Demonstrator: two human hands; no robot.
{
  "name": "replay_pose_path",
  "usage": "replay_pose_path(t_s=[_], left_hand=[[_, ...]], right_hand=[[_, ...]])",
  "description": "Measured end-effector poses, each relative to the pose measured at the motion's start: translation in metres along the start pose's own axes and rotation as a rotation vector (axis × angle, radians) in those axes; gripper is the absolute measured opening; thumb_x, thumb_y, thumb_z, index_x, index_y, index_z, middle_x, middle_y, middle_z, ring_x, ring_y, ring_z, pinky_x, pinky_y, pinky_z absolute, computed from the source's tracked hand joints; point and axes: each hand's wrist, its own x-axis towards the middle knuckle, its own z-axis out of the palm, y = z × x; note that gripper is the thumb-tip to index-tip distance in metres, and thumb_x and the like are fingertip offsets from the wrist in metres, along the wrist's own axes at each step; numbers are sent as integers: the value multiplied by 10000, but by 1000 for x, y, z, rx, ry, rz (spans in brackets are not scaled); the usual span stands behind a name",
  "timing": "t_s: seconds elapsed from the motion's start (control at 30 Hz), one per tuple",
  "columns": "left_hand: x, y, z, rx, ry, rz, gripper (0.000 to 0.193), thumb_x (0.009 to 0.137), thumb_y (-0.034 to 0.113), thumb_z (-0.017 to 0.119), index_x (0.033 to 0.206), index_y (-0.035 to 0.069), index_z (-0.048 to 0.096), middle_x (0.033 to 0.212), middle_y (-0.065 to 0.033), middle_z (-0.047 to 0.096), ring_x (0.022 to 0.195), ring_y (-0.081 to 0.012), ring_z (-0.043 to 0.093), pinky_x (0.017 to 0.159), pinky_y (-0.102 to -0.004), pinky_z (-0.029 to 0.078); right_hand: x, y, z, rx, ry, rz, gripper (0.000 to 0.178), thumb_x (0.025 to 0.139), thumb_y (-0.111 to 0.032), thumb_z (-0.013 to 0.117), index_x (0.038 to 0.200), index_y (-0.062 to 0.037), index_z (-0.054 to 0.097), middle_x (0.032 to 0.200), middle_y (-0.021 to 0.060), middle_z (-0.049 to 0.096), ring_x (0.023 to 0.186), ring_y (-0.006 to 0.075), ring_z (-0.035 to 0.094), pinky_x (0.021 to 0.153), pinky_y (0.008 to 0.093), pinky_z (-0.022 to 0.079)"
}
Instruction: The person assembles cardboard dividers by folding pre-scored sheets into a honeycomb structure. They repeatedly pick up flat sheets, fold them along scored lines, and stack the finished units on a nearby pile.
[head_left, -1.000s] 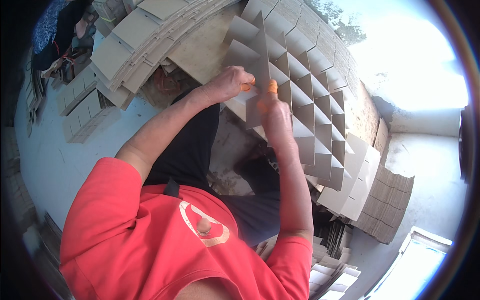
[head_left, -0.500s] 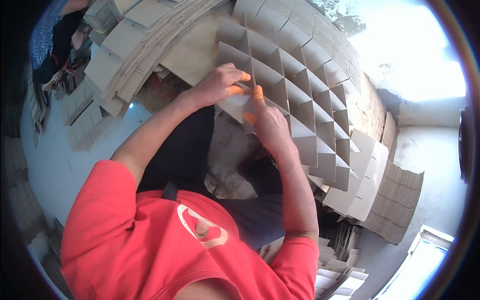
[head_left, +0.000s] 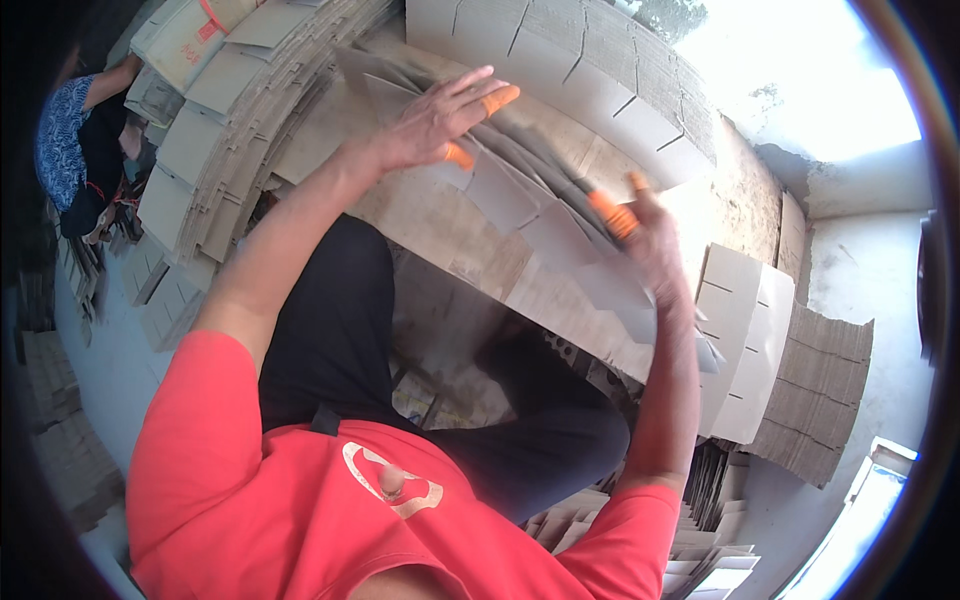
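Observation:
A cardboard partition grid (head_left: 505,200), folded into a narrow slanting bundle, stands over the wooden board in front of me; motion blurs part of it. My left hand (head_left: 425,125) lies across its far left part, fingers stretched out and thumb apart. Toward its right end, my right hand (head_left: 652,240) has the bundle between an orange-covered thumb and finger; the other fingers are mostly hidden. Orange covers also show on a finger and the thumb of my left hand.
Slotted cardboard strips (head_left: 560,50) form a long stack behind the board (head_left: 450,245). More cardboard stacks (head_left: 230,130) rise at the left, beside another person (head_left: 65,150). Slotted sheets (head_left: 740,340) and a brown corrugated pile (head_left: 815,395) lie at the right.
The spread-out grid has folded into a narrow bundle. My hands, close together before, have moved apart, the left one up and leftward, the right one to the right.

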Motion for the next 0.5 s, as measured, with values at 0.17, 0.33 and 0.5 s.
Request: replay_pose_path(t_s=[0.17,0.33,0.5], left_hand=[[22,-30,8,-124,-251,61,488,679,152,733,1152,89,629,1046,-74,657,1079,-275,561,921,-414,424],[40,-13,-2,13,-275,112,241,677,195,711,890,84,693,812,-83,647,821,-247,616,737,-372,472],[-2,66,-103,392,208,280,271,707,142,671,968,70,683,946,-86,646,834,-216,602,713,-320,484]], right_hand=[[-11,8,67,-363,161,-192,197,847,-168,610,826,-15,488,749,224,635,768,414,617,659,488,464],[-8,36,54,-404,281,-398,122,831,-112,607,849,-32,516,689,210,619,698,403,611,611,484,452],[-87,-16,26,-569,781,-514,315,846,-106,651,1145,-42,577,997,140,653,927,298,633,758,381,491]])
